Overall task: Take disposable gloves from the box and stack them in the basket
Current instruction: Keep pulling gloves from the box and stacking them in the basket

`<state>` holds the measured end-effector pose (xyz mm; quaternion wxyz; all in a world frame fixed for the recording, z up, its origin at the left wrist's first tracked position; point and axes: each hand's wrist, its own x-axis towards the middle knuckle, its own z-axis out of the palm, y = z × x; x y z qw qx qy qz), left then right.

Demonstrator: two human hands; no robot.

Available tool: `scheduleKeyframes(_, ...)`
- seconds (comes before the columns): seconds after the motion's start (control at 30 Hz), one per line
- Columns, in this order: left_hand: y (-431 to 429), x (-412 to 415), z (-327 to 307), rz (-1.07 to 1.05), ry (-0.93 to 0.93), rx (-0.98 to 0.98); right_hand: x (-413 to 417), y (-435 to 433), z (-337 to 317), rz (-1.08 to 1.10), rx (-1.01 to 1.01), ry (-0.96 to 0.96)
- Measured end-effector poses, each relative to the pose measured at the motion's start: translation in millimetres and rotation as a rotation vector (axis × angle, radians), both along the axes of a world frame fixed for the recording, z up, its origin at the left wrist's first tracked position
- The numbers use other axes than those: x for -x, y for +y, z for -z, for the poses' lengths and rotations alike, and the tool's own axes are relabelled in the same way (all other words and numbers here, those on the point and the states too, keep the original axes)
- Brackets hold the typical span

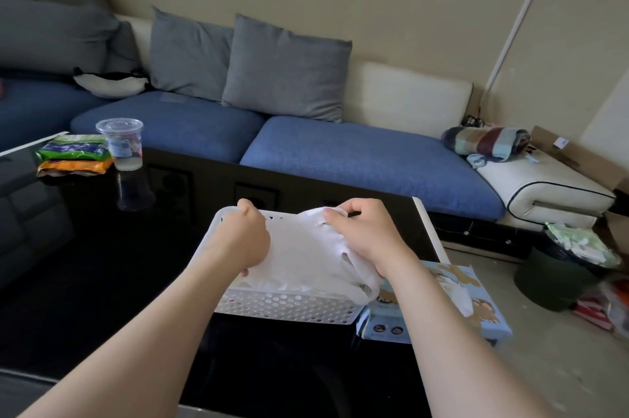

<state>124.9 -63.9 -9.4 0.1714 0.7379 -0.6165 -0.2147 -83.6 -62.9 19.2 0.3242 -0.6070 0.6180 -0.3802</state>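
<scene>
1. The left hand [243, 237] is gripping the left edge of a thin white disposable glove [299, 247]. Its fingers are curling tightly round the material, so the hand is closed on the glove.
2. The right hand [360, 233] is gripping the right side of the same glove. Its fingertips are pinching the far edge, and loose material is hanging down below its palm.
3. Both hands are holding the glove spread between them, directly over the white perforated basket [289, 307].
4. More white glove material [272, 286] is lying inside the basket under the held glove. How many pieces are lying there cannot be told.
5. The basket is sitting on the black glossy tabletop [102, 281], near its right edge.
6. The light blue glove box [384, 329] is lying just beside the right end of the basket, partly behind the right forearm. A white glove [463, 301] is sticking out of its top.
7. A clear plastic cup [121, 145] and a stack of snack packets [73, 153] are standing at the far left of the tabletop, well apart from the basket.
8. A blue sofa [340, 158] with grey cushions [286, 70] is running along the wall behind the tabletop.
</scene>
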Motion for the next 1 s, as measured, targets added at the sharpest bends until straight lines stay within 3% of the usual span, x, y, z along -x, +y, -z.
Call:
scheduleKeyframes(0.03, -6.2, -3.2, 3.1, -0.128, 0.195, -0.01, -2.6, -3.4, 2.6, 0.001, 0.032, 0.039)
scheduleKeyframes(0.07, -7.6, -7.6, 1.2, -0.195, 0.18, -0.002, -4.8, -6.8, 5.3, 0.004, 0.062, 0.087)
scheduleKeyframes(0.3, 0.2, -21.4, 0.4, -0.149, -0.121, -0.012, -21.7, -21.0, 22.0, 0.002, 0.251, 0.552)
scheduleKeyframes(0.37, -0.3, -21.9, -0.4, -0.094, -0.291, 0.017, -21.3, -22.8, 23.2, -0.011, 0.284, 0.655)
scheduleKeyframes(0.5, -0.5, -18.0, -7.1, -0.071, -0.521, 0.138, -19.1, -25.4, 20.9, -0.024, 0.355, 0.736)
scheduleKeyframes(0.57, 0.9, -14.0, -13.2, -0.043, -0.591, 0.226, -17.4, -23.2, 16.0, -0.021, 0.398, 0.686)
scheduleKeyframes(0.67, 1.5, -7.5, -15.2, 0.178, -0.502, 0.36, -13.6, -14.3, -0.1, -0.096, 0.318, 0.599)
scheduleKeyframes(0.77, 2.7, 0.7, -9.5, 0.456, -0.348, 0.213, -10.4, -0.6, -18.0, -0.256, 0.008, 0.631)
scheduleKeyframes(0.83, 2.9, 4.0, -3.7, 0.493, -0.276, 0.055, -9.1, 7.2, -20.4, -0.332, -0.16, 0.706)
scheduleKeyframes(1.0, 2.6, 8.5, 2.1, 0.458, -0.301, -0.212, -6.2, 15.3, -5.1, -0.36, -0.185, 0.782)
